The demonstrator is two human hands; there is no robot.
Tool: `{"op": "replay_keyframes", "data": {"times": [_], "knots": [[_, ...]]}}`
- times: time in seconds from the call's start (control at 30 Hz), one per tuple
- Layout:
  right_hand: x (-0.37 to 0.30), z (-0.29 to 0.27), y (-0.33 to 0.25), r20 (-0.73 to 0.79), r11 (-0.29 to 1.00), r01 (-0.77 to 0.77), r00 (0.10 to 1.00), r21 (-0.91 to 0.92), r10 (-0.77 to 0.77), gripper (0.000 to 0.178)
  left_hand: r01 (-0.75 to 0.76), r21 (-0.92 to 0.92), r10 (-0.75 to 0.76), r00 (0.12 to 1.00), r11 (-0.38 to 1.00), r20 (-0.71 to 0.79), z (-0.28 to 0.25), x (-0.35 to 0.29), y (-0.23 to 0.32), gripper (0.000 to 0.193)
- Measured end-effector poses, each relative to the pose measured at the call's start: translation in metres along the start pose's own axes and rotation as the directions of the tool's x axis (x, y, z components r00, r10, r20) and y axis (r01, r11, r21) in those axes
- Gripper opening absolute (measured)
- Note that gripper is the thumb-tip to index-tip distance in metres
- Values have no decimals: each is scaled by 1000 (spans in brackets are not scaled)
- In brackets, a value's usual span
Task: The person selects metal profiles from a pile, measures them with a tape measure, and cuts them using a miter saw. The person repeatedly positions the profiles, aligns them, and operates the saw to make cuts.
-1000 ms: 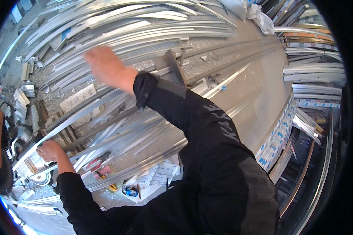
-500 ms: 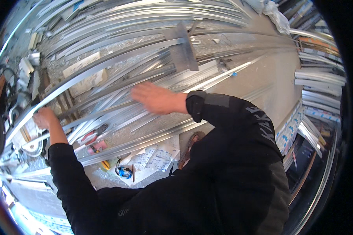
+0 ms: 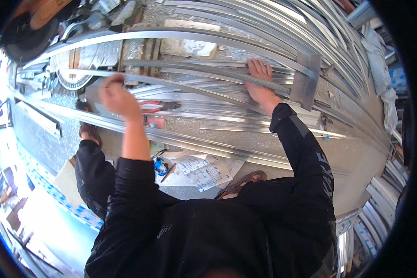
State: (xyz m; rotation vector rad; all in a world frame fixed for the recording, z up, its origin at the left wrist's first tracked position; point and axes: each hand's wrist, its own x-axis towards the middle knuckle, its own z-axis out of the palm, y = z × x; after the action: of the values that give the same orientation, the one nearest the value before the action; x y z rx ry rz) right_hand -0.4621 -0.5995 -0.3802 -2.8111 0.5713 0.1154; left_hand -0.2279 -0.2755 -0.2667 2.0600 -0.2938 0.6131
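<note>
My left hand (image 3: 119,98) is smeared by motion, its fingers curled beside a thin metal strip (image 3: 171,83) just right of the saw table; whether they grip it cannot be made out. Farther right, my right hand (image 3: 261,85) lies palm down with its fingers stretched over long aluminium profiles (image 3: 208,71). Beyond both hands, another long profile (image 3: 180,33) runs from the saw to a flat metal plate (image 3: 306,81) standing at the right. A cutting saw with a round dark blade (image 3: 30,44) and a round table (image 3: 90,58) is at the upper left.
Red-handled pliers (image 3: 152,106) lie among the profiles between my arms. On the floor nearer me are paper drawings (image 3: 208,172), a blue tape measure (image 3: 161,167) and a pencil (image 3: 168,173). Many more profiles (image 3: 264,23) cover the far side; others are stacked at the right (image 3: 377,204).
The view has swung, bringing the saw nearer the top. My right hand has gone from hovering to lying on the profiles. My left hand has come off the long profile by the saw.
</note>
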Motion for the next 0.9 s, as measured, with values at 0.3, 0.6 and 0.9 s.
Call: {"op": "replay_keyframes", "data": {"times": [0.3,0.6,0.9], "knots": [[-29,-15,5,-75,987,157,985,-13,-158,71,-33,-83,89,393,996,915,9,-141,43,17],[-82,-26,-25,160,922,351,913,162,-375,37,-529,240,54,481,814,875,38,-124,-30,45],[-94,-21,-41,201,958,221,945,183,-256,35,-543,116,36,262,831,965,68,-108,-46,39]]}}
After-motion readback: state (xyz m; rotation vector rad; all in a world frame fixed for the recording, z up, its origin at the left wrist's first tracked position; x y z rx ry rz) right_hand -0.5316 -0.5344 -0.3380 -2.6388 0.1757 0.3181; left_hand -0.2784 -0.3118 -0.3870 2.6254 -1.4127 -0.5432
